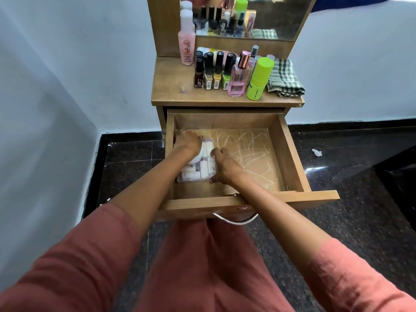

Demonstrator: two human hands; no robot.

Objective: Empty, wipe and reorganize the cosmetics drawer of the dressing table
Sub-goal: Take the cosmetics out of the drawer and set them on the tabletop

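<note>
The wooden drawer [290,154] of the dressing table is pulled out, its bare floor marked with pale scribbles. At its left side lies a clear plastic organiser box [198,171] filled with several small white tubes and a white round jar. My left hand [186,143] grips the box's far left end, partly over the jar. My right hand [225,167] holds the box's right edge, fingers curled along it. Both forearms reach down into the drawer over its front panel.
On the tabletop [171,86] stand a pink bottle [186,48], several nail polish bottles [213,70], a pink perfume bottle [237,79], a lime green bottle [258,79] and a folded checked cloth [284,78]. A mirror [270,16] rises behind. Dark floor surrounds the table.
</note>
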